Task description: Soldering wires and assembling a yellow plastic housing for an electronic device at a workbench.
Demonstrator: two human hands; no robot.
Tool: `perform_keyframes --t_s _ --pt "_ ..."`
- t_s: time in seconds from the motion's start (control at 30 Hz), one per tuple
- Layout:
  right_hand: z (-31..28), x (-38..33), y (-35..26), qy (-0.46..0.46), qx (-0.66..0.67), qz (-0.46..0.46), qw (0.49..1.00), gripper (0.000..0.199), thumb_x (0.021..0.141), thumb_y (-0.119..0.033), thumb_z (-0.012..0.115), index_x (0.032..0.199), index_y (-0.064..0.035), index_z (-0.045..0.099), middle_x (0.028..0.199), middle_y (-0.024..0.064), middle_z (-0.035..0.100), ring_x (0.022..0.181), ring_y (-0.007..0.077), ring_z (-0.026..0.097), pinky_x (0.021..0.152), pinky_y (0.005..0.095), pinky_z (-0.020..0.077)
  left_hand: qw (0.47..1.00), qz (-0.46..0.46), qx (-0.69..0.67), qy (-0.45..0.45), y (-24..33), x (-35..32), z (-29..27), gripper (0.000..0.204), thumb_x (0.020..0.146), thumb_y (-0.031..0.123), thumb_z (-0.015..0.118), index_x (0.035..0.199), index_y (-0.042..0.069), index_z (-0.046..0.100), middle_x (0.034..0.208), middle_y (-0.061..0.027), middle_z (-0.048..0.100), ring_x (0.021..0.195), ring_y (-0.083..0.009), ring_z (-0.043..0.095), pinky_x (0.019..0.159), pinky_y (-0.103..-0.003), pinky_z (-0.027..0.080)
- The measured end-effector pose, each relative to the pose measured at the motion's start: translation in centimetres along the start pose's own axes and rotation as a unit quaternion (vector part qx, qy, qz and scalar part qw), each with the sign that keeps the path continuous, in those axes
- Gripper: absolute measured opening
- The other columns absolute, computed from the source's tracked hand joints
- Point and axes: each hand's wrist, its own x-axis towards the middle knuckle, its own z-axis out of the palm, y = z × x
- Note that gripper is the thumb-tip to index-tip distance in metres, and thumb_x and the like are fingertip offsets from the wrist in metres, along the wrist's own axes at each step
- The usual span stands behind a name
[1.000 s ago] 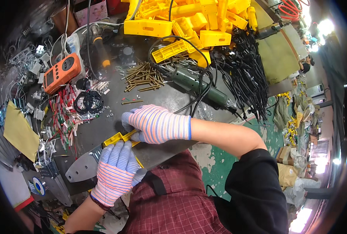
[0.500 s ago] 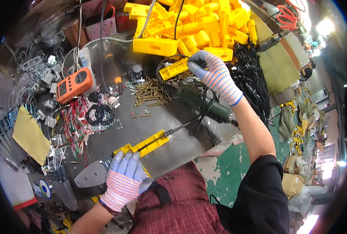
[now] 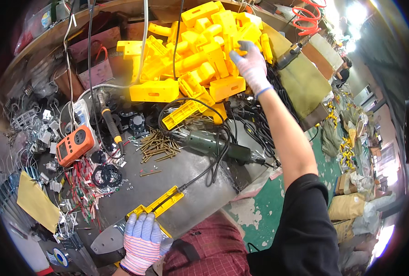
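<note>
My left hand, in a striped glove, holds an open yellow plastic casing half at the table's near edge, its fingers bent over the part. A black cord runs out of the casing's far end. A flat grey metal plate with holes sticks out to the left of that hand. My right hand, gloved too, reaches to the right side of a heap of yellow plastic casings. Its thumb and forefinger are apart at the heap, and I see nothing held between them.
Brass-coloured screws lie mid-table beside a dark green power tool. An orange meter, red and white wires and a soldering iron are to the left. Black cords are bunched below my right forearm.
My right hand has moved from the yellow casing near the screws farther away, to the heap's right side. My left hand stays on the casing half. The whole view has shifted.
</note>
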Motion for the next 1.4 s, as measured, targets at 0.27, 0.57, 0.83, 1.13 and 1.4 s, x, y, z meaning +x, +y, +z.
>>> perform_keyframes --t_s 0.27,0.57,0.83,1.13,1.4 --pt "-1.3 5.0 -1.8 0.005 -0.093 0.029 0.995 0.041 0.084 -0.039 0.063 0.110 -0.0083 0.063 0.106 0.0211 0.070 0.101 0.0400 0.066 0.089 0.0474 0.0514 1.000 0.004 0.005 0.005 0.2 0.2 -0.2 0.053 0.083 0.041 0.066 0.110 -0.002 0.053 0.119 -0.0235 0.057 0.110 -0.0420 0.056 0.104 -0.060 0.038" --pt "-9.4 -15.8 -11.8 -0.256 0.259 -0.305 0.880 0.031 0.077 -0.005 0.075 0.107 -0.0089 0.068 0.111 0.0125 0.069 0.099 0.0326 0.069 0.086 0.0398 0.0553 1.000 -0.003 0.019 0.013 0.1 -0.5 -0.1 0.053 0.086 0.046 0.062 0.108 -0.002 0.055 0.119 -0.0239 0.058 0.110 -0.0402 0.057 0.104 -0.058 0.040" --pt "-11.2 -16.2 -10.8 -0.592 0.083 -0.288 0.748 0.065 0.070 -0.015 0.075 0.131 -0.0072 0.057 0.140 0.0221 0.051 0.126 0.0418 0.053 0.103 0.0428 0.0472 0.999 -0.006 0.024 0.037 0.0 -0.3 0.2 0.053 0.085 0.044 0.064 0.111 0.000 0.054 0.124 -0.0228 0.058 0.113 -0.0392 0.057 0.105 -0.056 0.040" --pt "-3.3 -19.8 -15.1 -0.534 -0.180 -0.227 0.794 0.049 0.083 -0.049 0.065 0.094 -0.0020 0.067 0.084 0.0192 0.070 0.080 0.0367 0.070 0.074 0.0450 0.0556 0.999 -0.004 0.011 0.039 -0.1 -0.4 0.5 0.051 0.084 0.044 0.065 0.108 0.000 0.056 0.122 -0.0223 0.060 0.110 -0.0390 0.059 0.104 -0.055 0.042" --pt "-6.7 -21.6 -16.1 -0.416 0.359 0.145 0.823 0.027 0.086 -0.019 0.078 0.100 -0.0033 0.062 0.078 0.0017 0.064 0.072 0.0089 0.060 0.068 0.0257 0.0493 0.999 -0.034 0.007 0.016 -0.1 -0.4 0.3 0.053 0.078 0.043 0.067 0.109 0.001 0.057 0.124 -0.0218 0.060 0.112 -0.0387 0.059 0.105 -0.055 0.041"
